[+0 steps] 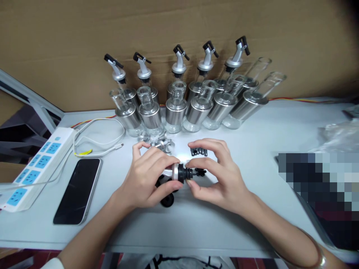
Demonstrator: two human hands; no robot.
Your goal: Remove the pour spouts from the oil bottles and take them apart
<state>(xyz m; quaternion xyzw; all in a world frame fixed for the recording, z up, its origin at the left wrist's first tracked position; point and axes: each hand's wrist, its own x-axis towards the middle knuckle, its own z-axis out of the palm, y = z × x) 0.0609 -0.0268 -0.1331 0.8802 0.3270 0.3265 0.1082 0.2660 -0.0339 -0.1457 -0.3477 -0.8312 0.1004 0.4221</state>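
Note:
Between my two hands a silver pourer spout (pixel 175 172) with a ribbed black stopper (pixel 185 173) lies sideways above the table. My left hand (pixel 150 175) is closed round its silver end, thumb below and fingers above. My right hand (pixel 215 172) pinches the black stopper end with thumb and index finger, its other fingers raised. Beneath my left hand lie round black parts (pixel 167 200), partly hidden. Small black pieces (pixel 199 151) sit just behind my right fingers. Silver spout pieces (pixel 161 142) are heaped beyond my left hand.
Glass bottles with metal sleeves (pixel 176 112) stand in rows along the cardboard wall; several at the back carry pourers (pixel 178 65). At the left lie a phone (pixel 78 190), a white power strip (pixel 36 168) and a white cable (pixel 98 153). Clear plastic (pixel 339 136) lies at the right.

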